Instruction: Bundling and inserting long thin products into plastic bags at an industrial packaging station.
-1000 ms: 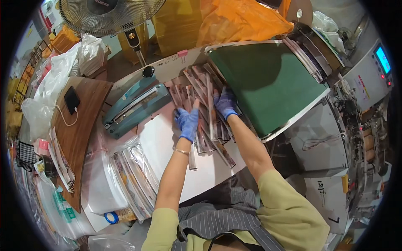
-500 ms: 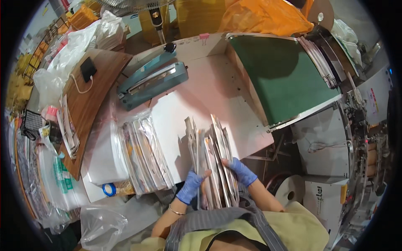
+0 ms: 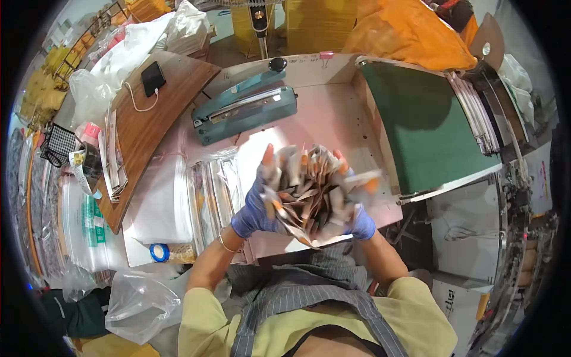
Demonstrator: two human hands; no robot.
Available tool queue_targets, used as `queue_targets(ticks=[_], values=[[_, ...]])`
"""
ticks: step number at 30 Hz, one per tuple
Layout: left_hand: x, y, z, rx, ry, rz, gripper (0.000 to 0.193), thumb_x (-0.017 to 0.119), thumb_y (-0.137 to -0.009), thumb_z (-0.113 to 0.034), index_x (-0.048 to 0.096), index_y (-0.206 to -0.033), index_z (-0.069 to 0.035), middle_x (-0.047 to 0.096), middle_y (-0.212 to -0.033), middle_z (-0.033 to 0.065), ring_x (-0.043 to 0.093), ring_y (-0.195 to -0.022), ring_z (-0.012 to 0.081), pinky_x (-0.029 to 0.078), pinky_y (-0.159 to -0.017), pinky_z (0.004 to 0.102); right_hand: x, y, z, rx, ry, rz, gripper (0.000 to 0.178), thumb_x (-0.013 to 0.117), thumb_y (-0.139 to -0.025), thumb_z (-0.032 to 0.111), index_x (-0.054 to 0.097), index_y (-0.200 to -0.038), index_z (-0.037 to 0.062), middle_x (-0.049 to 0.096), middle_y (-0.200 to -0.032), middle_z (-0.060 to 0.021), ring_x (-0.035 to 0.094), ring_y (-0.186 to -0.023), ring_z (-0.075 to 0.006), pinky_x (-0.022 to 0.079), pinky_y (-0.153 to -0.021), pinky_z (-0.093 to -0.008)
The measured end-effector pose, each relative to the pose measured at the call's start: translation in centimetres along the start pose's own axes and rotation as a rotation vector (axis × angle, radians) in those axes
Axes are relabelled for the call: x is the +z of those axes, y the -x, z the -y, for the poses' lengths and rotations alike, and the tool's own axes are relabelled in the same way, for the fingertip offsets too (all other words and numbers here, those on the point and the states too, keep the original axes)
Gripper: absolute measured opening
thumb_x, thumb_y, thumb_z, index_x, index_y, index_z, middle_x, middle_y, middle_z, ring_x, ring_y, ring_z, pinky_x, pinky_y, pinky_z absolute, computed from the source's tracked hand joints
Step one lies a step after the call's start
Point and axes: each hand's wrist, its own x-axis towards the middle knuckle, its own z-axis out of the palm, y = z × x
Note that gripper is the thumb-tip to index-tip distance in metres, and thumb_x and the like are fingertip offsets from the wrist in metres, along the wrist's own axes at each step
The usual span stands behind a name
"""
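Between my hands is a loose bundle of thin printed packets, their edges fanned unevenly and smeared by motion. My left hand, in a blue glove with bare fingertips, is closed round the bundle's left side. Gloved the same way, my right hand grips the right side, most of its fingers hidden behind the packets. The bundle is over the near part of the pink and white tabletop. Just left of my left hand lies a clear bag of similar packets in a row.
A teal bag sealer lies at the far side. To the right is a raised green board with a packet stack along its edge. A wooden shelf holds a phone. Blue-cored tape and clear bags are at left.
The packets have risen from upright near my body to farther over the table, and now fan out loosely. Both hands moved forward with them. The whole view shifted slightly.
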Motion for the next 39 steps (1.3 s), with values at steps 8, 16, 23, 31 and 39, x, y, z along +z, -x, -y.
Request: queue_targets(ticks=[8, 16, 23, 31, 39], values=[[4.6, -2.0, -6.1, -0.470, 0.248, 0.038, 0.130, 0.086, -0.045, -0.032, -0.003, -0.138, -0.014, 0.033, -0.131, 0.0120, 0.036, -0.119, 0.0215, 0.029, -0.099, 0.0327, 0.2, -3.8, 2.9, -0.153, 0.363, 0.157, 0.099, 0.084, -0.048, 0.034, 0.033, -0.129, 0.0062, 0.033, -0.128, -0.0142, 0.037, -0.118, -0.0267, 0.030, -0.097, -0.0358], [-0.2, 3.3, -5.0, -0.301, 0.092, 0.202, 0.076, 0.068, -0.066, -0.040, 0.036, -0.123, -0.003, 0.047, -0.118, 0.0106, 0.049, -0.106, 0.0173, 0.039, -0.091, 0.0297, 6.2, -6.1, 2.0, 0.165, 0.250, -0.079, 0.055, 0.073, -0.061, 0.018, 0.055, -0.112, 0.0058, 0.044, -0.115, -0.0106, 0.048, -0.100, -0.0167, 0.042, -0.083, -0.0290], [-7.9, 10.0, -6.4, -0.680, -0.857, 0.121, 0.040, 0.057, -0.081, -0.034, 0.053, -0.106, -0.003, 0.059, -0.089, 0.0094, 0.056, -0.086, 0.0129, 0.047, -0.073, 0.0254, 6.2, -3.8, -7.2, 0.834, 0.064, 0.450, 0.025, 0.062, -0.071, 0.027, 0.065, -0.081, 0.0036, 0.057, -0.061, -0.0002, 0.048, -0.051, -0.0053, 0.037, -0.048, -0.0176], [-25.2, 14.1, -16.1, -0.258, -1.755, -0.421, 0.022, 0.068, -0.068, -0.020, 0.058, -0.080, -0.004, 0.060, -0.081, 0.0119, 0.056, -0.082, 0.0260, 0.045, -0.073, 0.0351, 8.2, -3.3, -8.9, 0.841, 0.122, 0.463, 0.033, 0.060, -0.072, 0.037, 0.066, -0.078, 0.0042, 0.055, -0.060, 0.0016, 0.048, -0.054, -0.0054, 0.035, -0.048, -0.0187], [-17.8, 11.3, -10.0, 0.142, -1.315, -0.301, 0.018, 0.059, -0.073, -0.018, 0.052, -0.073, -0.001, 0.054, -0.071, 0.0143, 0.051, -0.069, 0.0315, 0.043, -0.065, 0.0373, 10.5, -3.2, -12.9, 0.832, 0.026, 0.546, 0.023, 0.059, -0.076, 0.023, 0.065, -0.078, 0.0014, 0.060, -0.064, -0.0025, 0.052, -0.053, -0.0067, 0.040, -0.047, -0.0185]])
